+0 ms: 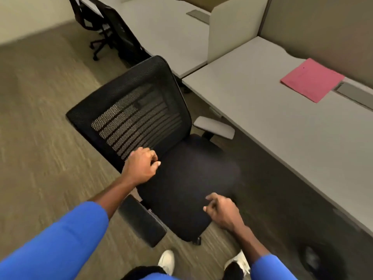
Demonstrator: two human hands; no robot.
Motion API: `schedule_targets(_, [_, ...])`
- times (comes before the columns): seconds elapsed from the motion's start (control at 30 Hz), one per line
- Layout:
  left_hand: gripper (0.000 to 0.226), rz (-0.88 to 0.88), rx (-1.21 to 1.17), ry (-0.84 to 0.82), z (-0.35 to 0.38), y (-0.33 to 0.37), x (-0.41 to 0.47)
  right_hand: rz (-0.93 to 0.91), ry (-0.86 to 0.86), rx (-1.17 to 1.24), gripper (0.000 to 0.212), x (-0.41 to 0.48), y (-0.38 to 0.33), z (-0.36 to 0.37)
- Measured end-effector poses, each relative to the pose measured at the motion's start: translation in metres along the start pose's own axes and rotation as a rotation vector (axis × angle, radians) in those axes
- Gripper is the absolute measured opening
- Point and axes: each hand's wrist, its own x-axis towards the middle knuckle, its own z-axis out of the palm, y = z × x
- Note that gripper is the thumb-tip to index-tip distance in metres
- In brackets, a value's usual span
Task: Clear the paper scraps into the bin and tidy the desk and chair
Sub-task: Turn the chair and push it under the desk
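Chair-tidying step. Left hand (141, 166) loosely curled, empty, by chair (181, 178) backrest; right hand (222, 211) half-curled over seat edge, empty. Next, probably: grip chair, push under desk (272, 118).

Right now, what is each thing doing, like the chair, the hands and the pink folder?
Chair: pulled out from the desk, seat bare.
Left hand: loosely curled over the seat's back edge, holding nothing.
Right hand: loosely curled above the seat's front, holding nothing.
Pink folder: closed, lying flat on the desk.
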Motion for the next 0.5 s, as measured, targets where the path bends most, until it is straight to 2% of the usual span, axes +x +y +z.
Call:
schedule_targets(0.13, [0.028, 0.174, 0.203, 0.157, -0.044, -0.055, 0.018, -0.015, 0.026, 0.02, 0.041, 0.005, -0.05, 0.047])
schedule_targets(0.3, [0.038, 0.323, 0.464, 0.346, -0.093, -0.084, 0.028, -0.028, 0.001, 0.003, 0.055, 0.004, -0.1, 0.087])
schedule_targets(0.4, [0.047, 0.287, 0.582, 0.396, -0.114, -0.093, 0.033, -0.066, -0.045, -0.031, 0.065, 0.002, -0.12, 0.109])
schedule_targets(0.5, [0.07, 0.11, 0.595, 0.36, -0.13, -0.109, 0.04, -0.073, -0.124, -0.113, 0.078, 0.001, -0.132, 0.132])
